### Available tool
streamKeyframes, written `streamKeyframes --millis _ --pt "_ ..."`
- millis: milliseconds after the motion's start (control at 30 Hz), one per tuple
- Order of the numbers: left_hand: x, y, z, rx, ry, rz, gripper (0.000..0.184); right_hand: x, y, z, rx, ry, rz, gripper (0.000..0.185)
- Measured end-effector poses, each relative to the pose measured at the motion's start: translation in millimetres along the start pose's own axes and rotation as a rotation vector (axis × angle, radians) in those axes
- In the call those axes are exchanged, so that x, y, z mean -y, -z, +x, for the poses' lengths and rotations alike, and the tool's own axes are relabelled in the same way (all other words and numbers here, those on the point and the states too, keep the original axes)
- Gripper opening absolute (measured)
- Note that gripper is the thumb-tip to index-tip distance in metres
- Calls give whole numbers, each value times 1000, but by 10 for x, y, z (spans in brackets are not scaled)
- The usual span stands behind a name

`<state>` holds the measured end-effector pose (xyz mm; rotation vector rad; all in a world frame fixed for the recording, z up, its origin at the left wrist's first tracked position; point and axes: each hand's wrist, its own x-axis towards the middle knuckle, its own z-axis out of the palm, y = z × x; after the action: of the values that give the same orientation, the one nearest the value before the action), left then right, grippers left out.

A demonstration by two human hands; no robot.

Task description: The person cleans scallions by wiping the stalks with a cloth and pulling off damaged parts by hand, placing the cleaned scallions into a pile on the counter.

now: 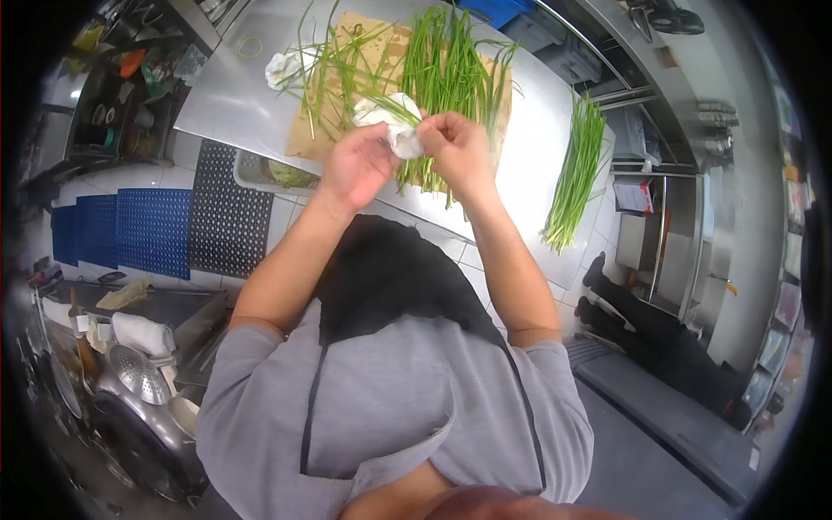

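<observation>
Between my two hands is a crumpled white cloth or paper towel (406, 143), with a few thin green chives (397, 108) lying across it. My left hand (357, 169) has its palm turned up and its fingers around the left side of the white wad. With fingertips pinched together, my right hand (458, 154) meets the right edge of the wad and the chive ends; exactly what it pinches is hidden. Under and beyond both hands, a thick pile of long chives (446, 74) rests on brown cardboard (303, 130), with looser blades on the left.
The steel table (234, 95) carries another white wad (290, 69) and a rubber band (250, 47). A neat chive bundle (575, 173) lies at its right. A tray with greens (290, 176) sits below its left edge. Another person's dark-clothed legs (641, 325) are at right.
</observation>
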<state>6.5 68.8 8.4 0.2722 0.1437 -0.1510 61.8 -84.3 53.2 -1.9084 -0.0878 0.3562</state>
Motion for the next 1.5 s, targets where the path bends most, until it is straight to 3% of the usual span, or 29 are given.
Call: streamKeyframes --millis 200,300,533,800,1367,1500 --pt "88 1 -32 24 -43 49 39 -53 27 2 -7 -2 -110 17" --pt "185 -81 -42 -34 -149 256 38 -28 30 -48 -1 26 -120 16" --pt "341 -22 6 -198 -201 292 35 21 10 -170 -16 110 -256 14" --pt "278 -50 89 -175 -235 231 32 83 253 -187 136 -20 -49 12" --pt "-919 282 427 -269 -399 434 32 182 1048 -437 172 -28 25 4" --pt "-1404 710 543 -299 -629 367 34 113 1236 -437 160 -29 41 6"
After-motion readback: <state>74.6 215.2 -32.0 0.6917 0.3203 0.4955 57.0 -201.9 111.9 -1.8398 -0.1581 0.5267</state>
